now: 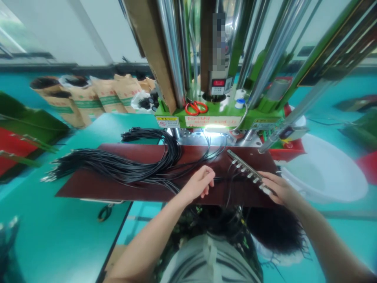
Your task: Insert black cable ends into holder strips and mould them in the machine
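My right hand [278,188] grips the near end of a narrow metal bar [246,168] with a row of several pale metal fittings along its side. The bar lies slantwise over the brown board [88,191], its far end close to the machine. My left hand [202,182] is closed above the board, fingers curled; what they hold, if anything, is hidden. Black cables [126,167] lie in a thick bundle left of that hand, bent back in a loop. Thin black strands run beside both hands and under the bar.
A green press machine [188,121] with shiny columns stands ahead, its work area lit. Red-handled scissors [196,107] lie on its ledge. Paper sacks [85,98] stand at the back left. A white tub [326,169] is at right, and a dark cable heap [277,230] near my lap.
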A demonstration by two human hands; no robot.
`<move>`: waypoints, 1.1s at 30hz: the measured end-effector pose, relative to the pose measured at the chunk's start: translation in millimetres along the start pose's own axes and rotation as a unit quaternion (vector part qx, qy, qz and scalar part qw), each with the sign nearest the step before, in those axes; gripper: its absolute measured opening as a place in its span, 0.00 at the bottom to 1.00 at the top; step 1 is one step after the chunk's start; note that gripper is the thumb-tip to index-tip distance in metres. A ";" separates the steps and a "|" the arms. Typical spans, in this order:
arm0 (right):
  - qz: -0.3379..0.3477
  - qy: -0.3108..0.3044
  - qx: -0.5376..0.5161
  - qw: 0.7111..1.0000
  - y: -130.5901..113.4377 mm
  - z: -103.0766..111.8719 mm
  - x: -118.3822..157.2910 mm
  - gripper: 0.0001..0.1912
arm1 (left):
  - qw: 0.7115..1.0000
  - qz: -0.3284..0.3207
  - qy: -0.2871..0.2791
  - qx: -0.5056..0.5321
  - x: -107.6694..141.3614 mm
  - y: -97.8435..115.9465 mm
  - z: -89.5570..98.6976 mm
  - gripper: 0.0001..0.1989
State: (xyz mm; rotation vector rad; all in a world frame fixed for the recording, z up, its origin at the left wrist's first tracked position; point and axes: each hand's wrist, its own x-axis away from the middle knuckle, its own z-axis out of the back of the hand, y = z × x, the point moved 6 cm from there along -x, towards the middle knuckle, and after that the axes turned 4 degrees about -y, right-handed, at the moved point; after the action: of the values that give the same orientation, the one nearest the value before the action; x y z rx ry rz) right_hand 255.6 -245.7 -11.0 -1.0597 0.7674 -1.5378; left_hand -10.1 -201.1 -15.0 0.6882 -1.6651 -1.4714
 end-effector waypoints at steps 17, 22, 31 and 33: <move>0.108 0.164 0.178 0.964 -23.8 25.2 -27.8 0.11 | 0.957 -0.079 0.206 -0.187 -82.4 18.5 79.5 0.14; 0.087 0.238 -0.284 0.925 20.2 54.8 -43.1 0.06 | 0.983 -0.013 0.162 -0.083 -117.7 11.3 66.1 0.14; 0.124 0.270 -0.361 0.884 42.3 63.8 -48.9 0.06 | 0.991 -0.040 0.128 -0.011 -121.9 2.7 60.3 0.16; 0.125 0.275 -0.366 0.880 43.3 65.3 -47.5 0.05 | 0.990 -0.041 0.132 -0.012 -121.1 2.4 60.9 0.16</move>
State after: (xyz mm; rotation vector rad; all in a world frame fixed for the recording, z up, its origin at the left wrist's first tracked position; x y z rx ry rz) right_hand 334.6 -205.6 -34.4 -0.9788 1.9157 -1.3438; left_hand 4.3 -68.3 -38.2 0.9050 -1.4293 -1.3876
